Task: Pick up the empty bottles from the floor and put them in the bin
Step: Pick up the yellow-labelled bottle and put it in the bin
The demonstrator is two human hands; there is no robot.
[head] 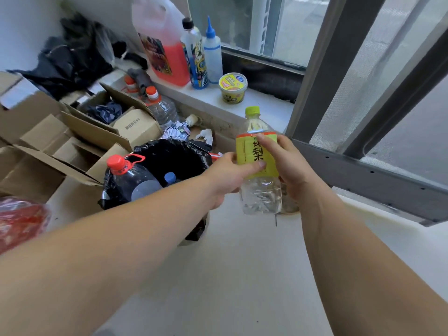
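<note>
Both your hands grip the bottle, upright, clear of the floor: left hand thumb across the label, right hand fingers wrapped behind. Bin sits left of your fingers, bottles already inside.

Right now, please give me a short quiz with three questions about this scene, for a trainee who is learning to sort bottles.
1. True or false: the bottle with the yellow label is upright and capped.
2. Multiple choice: what holds this bottle? A) the left hand alone; B) the right hand alone; C) both hands.
3. Short answer: what colour is the cap of the large bottle already in the bin with the black liner?

Key:
1. True; its cap is yellow-green.
2. C; the left thumb lies on the label, and the right fingers wrap the other side.
3. Red; a smaller blue cap shows beside it.
</note>
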